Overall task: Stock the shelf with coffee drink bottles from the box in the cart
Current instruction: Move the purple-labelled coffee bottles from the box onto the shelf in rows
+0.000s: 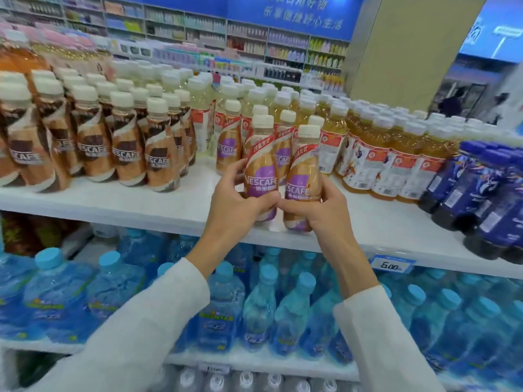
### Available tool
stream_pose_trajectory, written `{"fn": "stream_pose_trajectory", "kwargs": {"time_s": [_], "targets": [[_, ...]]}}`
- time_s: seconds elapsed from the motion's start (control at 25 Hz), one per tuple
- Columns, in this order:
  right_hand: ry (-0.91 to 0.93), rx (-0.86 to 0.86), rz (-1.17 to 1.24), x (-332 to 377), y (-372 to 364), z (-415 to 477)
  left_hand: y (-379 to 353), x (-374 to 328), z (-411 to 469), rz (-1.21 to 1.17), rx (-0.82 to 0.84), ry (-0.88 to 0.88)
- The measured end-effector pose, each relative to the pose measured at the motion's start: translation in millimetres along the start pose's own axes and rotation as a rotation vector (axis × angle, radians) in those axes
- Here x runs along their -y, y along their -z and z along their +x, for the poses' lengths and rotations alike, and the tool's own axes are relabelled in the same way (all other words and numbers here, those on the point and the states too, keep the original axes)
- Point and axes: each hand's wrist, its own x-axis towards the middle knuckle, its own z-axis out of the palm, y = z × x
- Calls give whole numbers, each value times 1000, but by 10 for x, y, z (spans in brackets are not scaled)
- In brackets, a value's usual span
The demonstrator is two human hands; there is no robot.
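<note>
Fingers (234, 173) on the left hand (235, 199) are curled round one coffee bottle (261, 168), thumb across the front just under the label. The right hand (321, 206) is wrapped the same way round a second bottle (303, 176).

Both bottles read NESCAFE in white on a purple patch, with gold-brown bodies, cream caps and a red-and-white band of Chinese characters near the top. They're upright, side by side and touching, at the front edge of the white shelf (113, 202). Can't tell if the bottoms are actually down on it. The two thumbs nearly meet between them.

Right behind sit more purple-label bottles (227, 142). Off to the left are rows of brown NESCAFE bottles (127, 148), and to the right yellow tea bottles (376, 154) and dark blue bottles (486, 193). A price tag (392, 265) on the shelf edge says 6.00. Blue-capped water bottles (113, 281) fill the shelf below.
</note>
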Motion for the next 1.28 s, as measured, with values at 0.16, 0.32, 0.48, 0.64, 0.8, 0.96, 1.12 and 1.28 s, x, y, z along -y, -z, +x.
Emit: {"fn": "stream_pose_trajectory", "kwargs": {"time_s": [0.16,0.32,0.48,0.64,0.8,0.96,1.12,1.28], "targets": [[-47,-2,5,-126,64,145,8,128,102,103,49,-19],[-36,115,55,-189,147,238,-31,166,85,134,72,-19],[-67,173,-85,-189,213,104,36,119,37,331,63,-39],[21,-26,-207,-220,182,22,18,121,-35,353,-44,-92],[57,-51,-213,-278,176,22,-43,109,-21,338,-63,-72],[55,-17,-189,-311,210,21,-70,101,-44,316,-76,-59],[50,-55,-162,-334,182,-38,-110,109,-60,313,-99,-54],[60,-140,-214,-373,138,-86,-162,137,-51,360,-118,-61]]}}
